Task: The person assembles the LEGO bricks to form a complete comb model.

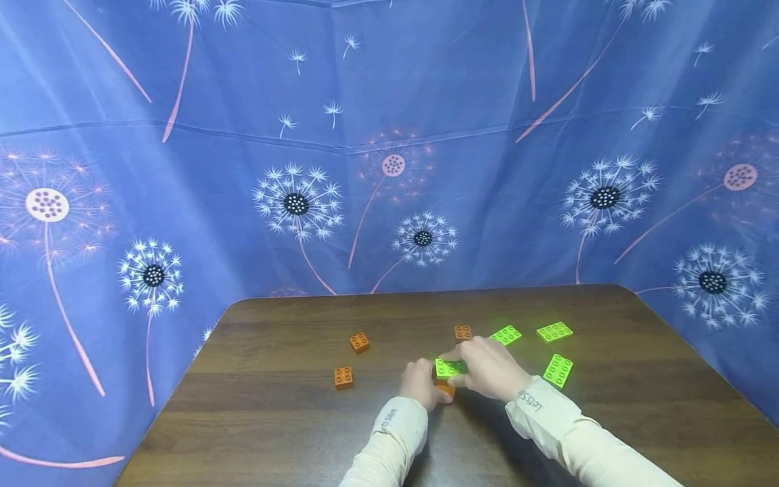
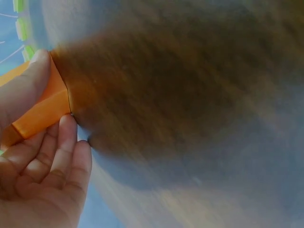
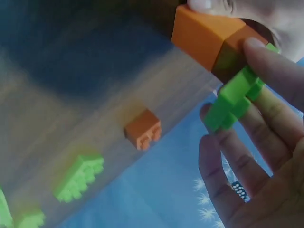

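Observation:
My left hand [image 1: 418,383] pinches an orange building brick [image 2: 45,107] between thumb and fingers, low over the wooden table. My right hand [image 1: 489,368] grips a bright green studded brick [image 1: 449,368], thumb on one side and fingers on the other. From the head view, the green brick sits directly above the orange one. In the right wrist view, the green brick [image 3: 232,99] meets the shaded end of the orange piece [image 3: 202,35]. How firmly they are joined cannot be seen, nor whether the orange part is one brick or two.
Two orange bricks, one farther back [image 1: 360,342] and one nearer [image 1: 343,377], lie to the left. Another orange brick [image 1: 462,332] lies behind my right hand. Three green bricks [image 1: 506,335] [image 1: 554,331] [image 1: 558,370] lie to the right. A blue dandelion-print cloth [image 1: 365,203] hangs behind the table [image 1: 255,433].

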Available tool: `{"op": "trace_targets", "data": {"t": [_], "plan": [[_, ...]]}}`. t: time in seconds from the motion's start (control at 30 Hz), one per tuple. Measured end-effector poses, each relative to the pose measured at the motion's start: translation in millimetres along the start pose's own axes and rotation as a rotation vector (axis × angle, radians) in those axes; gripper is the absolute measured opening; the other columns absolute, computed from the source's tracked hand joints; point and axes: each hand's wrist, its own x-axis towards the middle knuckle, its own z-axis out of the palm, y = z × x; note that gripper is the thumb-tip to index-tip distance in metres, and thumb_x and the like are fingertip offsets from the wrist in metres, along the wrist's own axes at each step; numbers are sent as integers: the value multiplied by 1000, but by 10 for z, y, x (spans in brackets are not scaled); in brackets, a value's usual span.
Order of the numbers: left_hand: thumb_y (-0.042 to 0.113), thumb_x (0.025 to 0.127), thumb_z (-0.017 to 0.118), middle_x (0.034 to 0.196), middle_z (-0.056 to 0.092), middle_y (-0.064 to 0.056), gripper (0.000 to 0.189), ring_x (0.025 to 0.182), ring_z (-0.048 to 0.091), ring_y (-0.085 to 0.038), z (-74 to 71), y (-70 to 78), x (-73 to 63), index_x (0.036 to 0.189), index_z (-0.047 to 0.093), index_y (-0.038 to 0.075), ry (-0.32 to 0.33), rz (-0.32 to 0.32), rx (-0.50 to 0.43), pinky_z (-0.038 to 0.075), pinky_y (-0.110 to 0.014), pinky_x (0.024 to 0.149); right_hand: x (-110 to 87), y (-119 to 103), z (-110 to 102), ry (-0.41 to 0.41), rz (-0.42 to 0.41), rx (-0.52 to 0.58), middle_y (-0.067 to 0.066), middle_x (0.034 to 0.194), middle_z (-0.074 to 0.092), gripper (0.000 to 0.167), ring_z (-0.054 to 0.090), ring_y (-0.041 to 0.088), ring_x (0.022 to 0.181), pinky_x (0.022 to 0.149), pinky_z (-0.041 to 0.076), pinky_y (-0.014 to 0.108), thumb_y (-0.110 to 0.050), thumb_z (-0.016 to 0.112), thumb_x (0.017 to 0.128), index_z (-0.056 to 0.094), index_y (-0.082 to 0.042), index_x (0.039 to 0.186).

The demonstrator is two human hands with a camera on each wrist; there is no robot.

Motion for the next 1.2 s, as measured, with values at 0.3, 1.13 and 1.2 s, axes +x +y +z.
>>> {"op": "trace_targets", "data": {"t": [0.3,1.13,1.2], "plan": [[10,60,97,87,72,-10,44,83,68,-31,-19,-15,-10,97,73,3,-27,39,38,57,-41,79,-61,130,180,65,114,206,1,104,77,39,71,29,100,98,46,61,-21,91,71,80,-18,108],[15,64,95,90,74,-8,40,85,71,-30,-1036,-1007,-222,99,76,11,173,-88,437,53,-47,72,-55,215,232,15,170,378,3,109,75,44,65,29,103,86,52,45,-25,92,70,78,-16,111],[14,64,95,83,73,-5,35,79,69,-27,-1035,-997,-229,94,77,13,171,-90,428,51,-45,70,-49,209,233,11,166,378,2,109,75,44,64,29,103,86,52,45,-25,92,70,78,-16,111]]}}
